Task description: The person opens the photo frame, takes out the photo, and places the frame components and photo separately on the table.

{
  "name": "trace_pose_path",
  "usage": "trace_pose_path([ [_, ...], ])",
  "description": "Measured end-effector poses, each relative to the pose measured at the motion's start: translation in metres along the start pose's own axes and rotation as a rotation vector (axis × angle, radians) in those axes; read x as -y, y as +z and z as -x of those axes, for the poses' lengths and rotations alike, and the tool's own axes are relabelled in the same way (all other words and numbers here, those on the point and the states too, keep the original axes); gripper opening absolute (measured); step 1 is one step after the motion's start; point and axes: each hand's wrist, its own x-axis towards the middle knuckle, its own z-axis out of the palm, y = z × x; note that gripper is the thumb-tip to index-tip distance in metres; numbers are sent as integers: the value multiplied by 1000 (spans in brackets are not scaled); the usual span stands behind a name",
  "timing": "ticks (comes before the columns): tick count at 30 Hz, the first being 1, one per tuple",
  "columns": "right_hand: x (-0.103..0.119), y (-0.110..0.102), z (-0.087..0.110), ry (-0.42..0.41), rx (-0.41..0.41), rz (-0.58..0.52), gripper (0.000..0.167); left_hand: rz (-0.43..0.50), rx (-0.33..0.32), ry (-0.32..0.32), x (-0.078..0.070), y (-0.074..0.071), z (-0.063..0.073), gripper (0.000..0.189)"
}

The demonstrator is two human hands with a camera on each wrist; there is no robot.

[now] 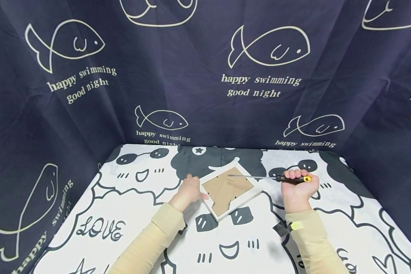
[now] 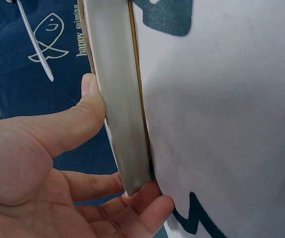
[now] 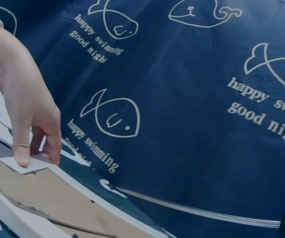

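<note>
A white picture frame (image 1: 241, 204) with a brown backing board (image 1: 222, 190) facing up is held at a slant above the patterned cloth. My left hand (image 1: 189, 190) grips it by its left corner. In the left wrist view, the thumb presses one face near the frame's side (image 2: 117, 99), and fingertips reach round the other. My right hand (image 1: 299, 190) holds a screwdriver (image 1: 291, 179) by its black and yellow handle. Its long metal shaft (image 3: 197, 211) points left, with the tip over the backing in the head view; whether it touches cannot be told. Small dark tabs line the backing.
A white cloth (image 1: 140, 217) with black cartoon drawings covers the table. Dark blue curtains (image 1: 205, 83) with fish prints hang behind it and at both sides. A black wrist device (image 1: 281, 228) shows under the right sleeve.
</note>
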Motion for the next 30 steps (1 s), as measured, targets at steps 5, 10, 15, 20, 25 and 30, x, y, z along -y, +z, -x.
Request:
trace_pose_path([
  [5,-9,-8,-3,1,-27,5,12,4,2,-4,0,1,-1,80],
  [10,-15,-17,-4,-15,-50,5,10,-1,4,-8,0,1,-1,80],
  [15,-20,-23,-5,-26,-59,9,11,-11,8,-14,0,0,0,80],
  [20,-24,-26,-6,-24,-44,12,10,-9,9,-18,0,1,-1,80],
  [25,-29,-30,-7,-28,-39,25,11,-9,10,-17,0,1,-1,81],
  [30,-32,-33,-6,-33,-26,23,10,-14,10,-11,0,-1,0,81],
])
